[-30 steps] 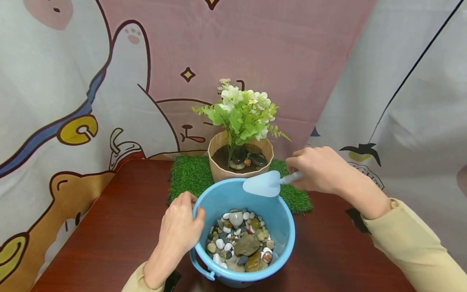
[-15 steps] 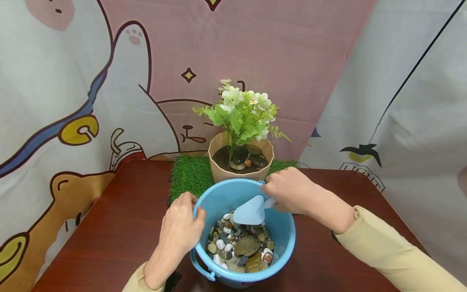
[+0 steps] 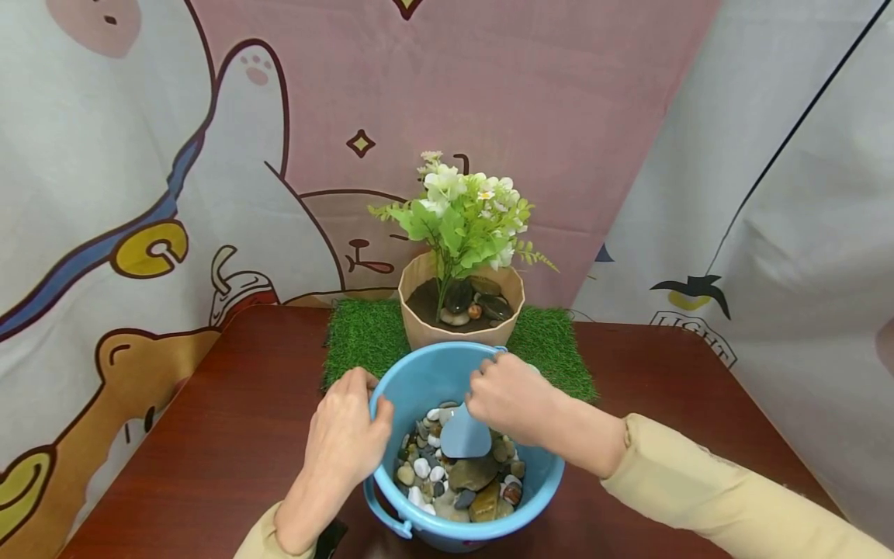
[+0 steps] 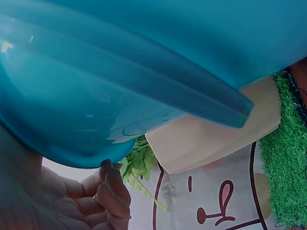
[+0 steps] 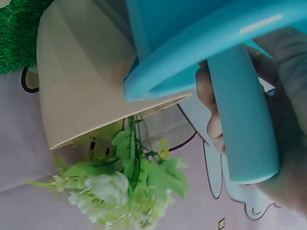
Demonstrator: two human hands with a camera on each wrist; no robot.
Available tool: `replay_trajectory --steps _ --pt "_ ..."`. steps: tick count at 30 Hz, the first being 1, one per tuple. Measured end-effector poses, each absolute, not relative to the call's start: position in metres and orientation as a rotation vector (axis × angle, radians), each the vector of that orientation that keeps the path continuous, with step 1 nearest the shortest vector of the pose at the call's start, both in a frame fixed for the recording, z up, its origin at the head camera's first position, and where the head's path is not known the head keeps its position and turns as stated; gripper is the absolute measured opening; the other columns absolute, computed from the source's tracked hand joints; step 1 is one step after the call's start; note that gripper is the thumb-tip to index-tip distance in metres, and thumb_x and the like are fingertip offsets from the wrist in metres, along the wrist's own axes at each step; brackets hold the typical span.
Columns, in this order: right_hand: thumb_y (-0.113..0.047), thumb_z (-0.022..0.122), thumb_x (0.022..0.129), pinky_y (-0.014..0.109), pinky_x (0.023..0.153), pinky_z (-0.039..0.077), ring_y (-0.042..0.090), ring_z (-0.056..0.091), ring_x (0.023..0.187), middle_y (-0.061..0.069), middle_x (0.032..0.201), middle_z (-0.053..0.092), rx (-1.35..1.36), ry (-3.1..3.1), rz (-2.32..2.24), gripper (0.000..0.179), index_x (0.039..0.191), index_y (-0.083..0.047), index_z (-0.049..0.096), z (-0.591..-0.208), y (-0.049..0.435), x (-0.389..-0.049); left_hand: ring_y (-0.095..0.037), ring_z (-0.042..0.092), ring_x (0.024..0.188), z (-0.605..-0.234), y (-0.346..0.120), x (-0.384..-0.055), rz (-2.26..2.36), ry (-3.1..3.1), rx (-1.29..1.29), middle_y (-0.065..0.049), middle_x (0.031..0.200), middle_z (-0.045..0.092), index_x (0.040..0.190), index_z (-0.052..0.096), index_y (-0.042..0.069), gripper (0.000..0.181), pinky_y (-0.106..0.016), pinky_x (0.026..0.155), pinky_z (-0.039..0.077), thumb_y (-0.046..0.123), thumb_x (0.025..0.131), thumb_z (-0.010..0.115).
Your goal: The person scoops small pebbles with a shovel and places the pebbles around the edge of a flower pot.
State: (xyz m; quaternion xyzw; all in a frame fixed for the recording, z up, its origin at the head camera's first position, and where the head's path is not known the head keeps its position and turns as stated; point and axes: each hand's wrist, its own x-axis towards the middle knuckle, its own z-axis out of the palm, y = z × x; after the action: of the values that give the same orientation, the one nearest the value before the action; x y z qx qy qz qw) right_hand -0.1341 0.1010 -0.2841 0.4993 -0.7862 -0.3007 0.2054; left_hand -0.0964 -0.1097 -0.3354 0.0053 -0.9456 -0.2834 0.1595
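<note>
Indoors, before a cartoon-printed cloth [image 3: 524, 101], a person works at a dark red table [image 3: 272, 404], with a green grass mat [image 3: 363, 345] laid along the middle of its far edge, well inside both far corners. A blue bucket [image 3: 422, 384] stands in front of the mat, toward the table's near side, its bottom covered with stones [image 3: 422, 467]. Behind it, on the mat, a tan pot [image 3: 422, 330] holds soil and an upright flowering plant [image 3: 468, 221].

The work appears under way but unfinished: the plant is set and a small cluster of stones lies on the soil to its right, while the bucket holds plenty more and the visible blade face bears none.

The left hand [image 3: 349, 431] grips the bucket's left rim, thumb over the inner side. The right hand [image 3: 513, 396] is clenched around the handle of a blue shovel [image 3: 464, 436], its blade inside the bucket, low over the stones; whether it touches them cannot be told. The shovel's long axis slopes from the handle end, toward the table's far right corner, down to a blade pointing nearward and slightly left.
</note>
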Motion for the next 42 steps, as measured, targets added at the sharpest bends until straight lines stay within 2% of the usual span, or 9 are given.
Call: replay_trajectory --steps 3,9,17,28,42 --pt "-0.021 0.076 0.069 0.026 0.048 0.032 0.013 0.043 0.05 -0.005 0.056 0.049 1.407 -2.122 -0.854 0.019 0.059 -0.023 0.06 -0.288 0.097 -0.133 -0.02 0.055 0.074 -0.336 -0.109 -0.096 -0.808 -2.698 0.015 -0.005 0.08 0.057 0.094 0.06 0.004 0.017 -0.036 0.062 0.046 0.017 0.084 0.057" --pt "-0.024 0.072 0.074 0.026 0.051 0.028 0.012 0.04 0.052 -0.006 0.06 0.052 1.446 -2.045 -0.901 0.012 0.064 -0.025 0.065 -0.295 0.089 -0.129 -0.02 0.055 0.073 -0.336 -0.109 -0.096 -0.81 -2.694 0.012 -0.005 0.08 0.057 0.094 0.06 0.004 0.016 -0.035 0.06 0.045 0.017 0.084 0.057" --pt "-0.025 0.059 0.086 0.025 0.057 0.031 0.011 0.04 0.056 -0.007 0.064 0.055 1.488 -1.868 -0.959 0.024 0.062 -0.025 0.061 -0.3 0.076 -0.124 -0.02 0.054 0.071 -0.336 -0.109 -0.097 -0.808 -2.691 0.005 -0.005 0.079 0.057 0.095 0.06 0.004 0.017 -0.034 0.06 0.045 0.017 0.084 0.058" --pt "-0.026 0.058 0.086 0.024 0.058 0.035 0.01 0.049 0.059 -0.009 0.068 0.06 1.582 -1.841 -0.913 0.021 0.067 -0.028 0.066 -0.313 0.072 -0.136 -0.018 0.051 0.069 -0.336 -0.108 -0.097 -0.819 -2.713 0.003 -0.005 0.078 0.055 0.095 0.059 0.003 0.018 -0.032 0.059 0.043 0.017 0.084 0.057" --pt "-0.021 0.06 0.086 0.025 0.058 0.035 0.012 0.049 0.058 -0.008 0.065 0.056 1.603 -1.937 -0.81 0.023 0.063 -0.024 0.058 -0.316 0.082 -0.155 -0.018 0.052 0.069 -0.335 -0.109 -0.097 -0.812 -2.706 0.003 -0.006 0.078 0.056 0.096 0.06 0.003 0.018 -0.032 0.059 0.043 0.016 0.084 0.057"
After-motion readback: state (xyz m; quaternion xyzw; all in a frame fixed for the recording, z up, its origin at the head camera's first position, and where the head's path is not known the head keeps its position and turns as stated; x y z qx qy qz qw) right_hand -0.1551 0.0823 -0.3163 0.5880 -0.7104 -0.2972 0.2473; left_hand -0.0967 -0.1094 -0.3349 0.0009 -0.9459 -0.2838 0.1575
